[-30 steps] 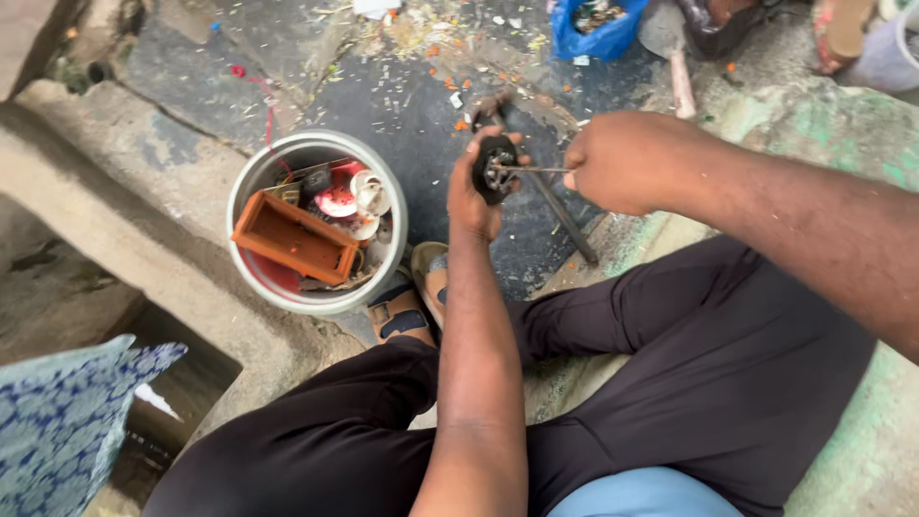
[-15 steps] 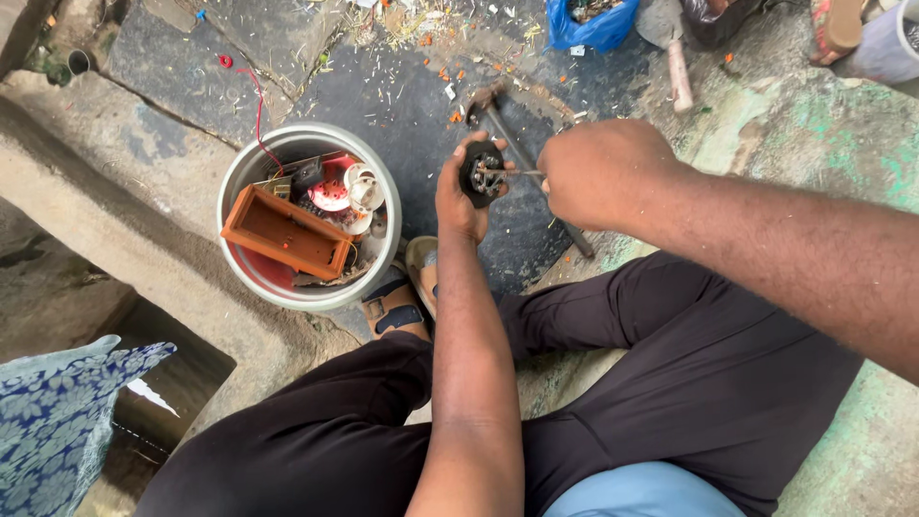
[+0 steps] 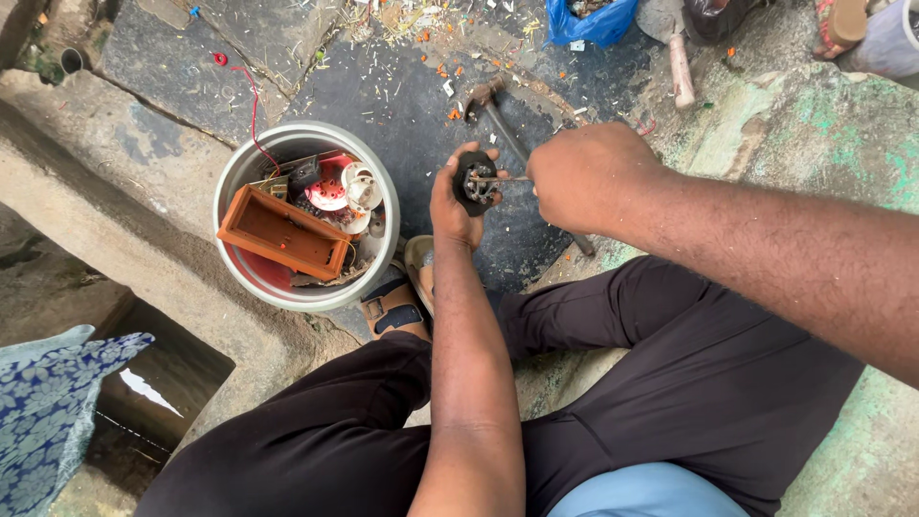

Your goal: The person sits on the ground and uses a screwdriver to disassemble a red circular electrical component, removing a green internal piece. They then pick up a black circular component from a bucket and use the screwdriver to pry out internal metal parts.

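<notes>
My left hand (image 3: 452, 203) grips a small round black part with metal inside (image 3: 474, 182), held up in front of me over the dark stone floor. My right hand (image 3: 586, 178) is closed around a thin metal tool (image 3: 503, 179) whose tip pokes into the part from the right. A hammer (image 3: 507, 129) lies on the ground just behind both hands, its handle running under my right hand. I sit with black trousers and a sandalled foot (image 3: 402, 292) below the hands.
A round metal bowl (image 3: 251, 278) at my left holds an orange rectangular box (image 3: 282, 233), red and white plastic pieces and scrap. A blue bag (image 3: 592, 21) and another wooden handle (image 3: 681, 72) lie at the back. A blue patterned cloth (image 3: 48, 402) hangs at lower left by a dark gutter.
The hands stay together on the black part and have kept the same grip. The view has shifted slightly, so the bowl and hands sit a little differently in frame.
</notes>
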